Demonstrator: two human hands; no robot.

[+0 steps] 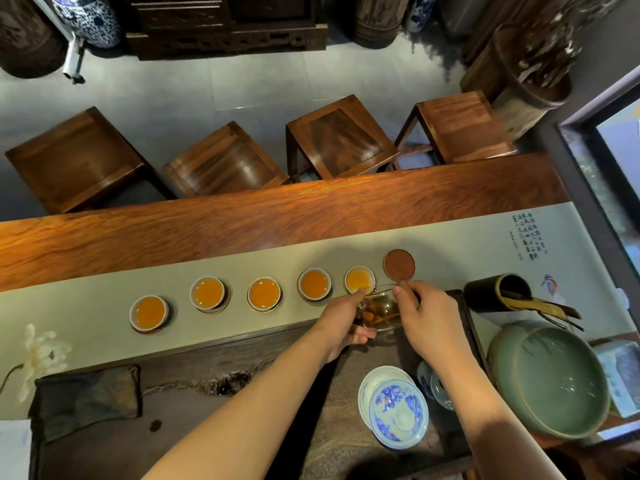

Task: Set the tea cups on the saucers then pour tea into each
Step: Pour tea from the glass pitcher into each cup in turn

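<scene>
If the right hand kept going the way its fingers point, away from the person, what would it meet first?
Probably the bare brown saucer, just past the right hand, which holds a strainer handle over the glass pitcher. Depth is unclear, so it could pass above it.

We're standing in what is looking very much like a traditional tea house or tea shop. A long polished reddish wooden table (pixel 242 223) is stretching across the room, with a pale grey-green cloth runner bearing black calligraphy (pixel 530 237) lying along it. Four square dark wooden stools (pixel 341 136) are waiting on the far side, as for guests. Blue-and-white porcelain jars (pixel 88 19) and a carved dark wooden cabinet (pixel 225 26) are lining the back wall. A row of small white cups of amber tea (pixel 265 293) is sitting on the runner beside a dark bamboo holder of tea tools (pixel 498 292).
</scene>
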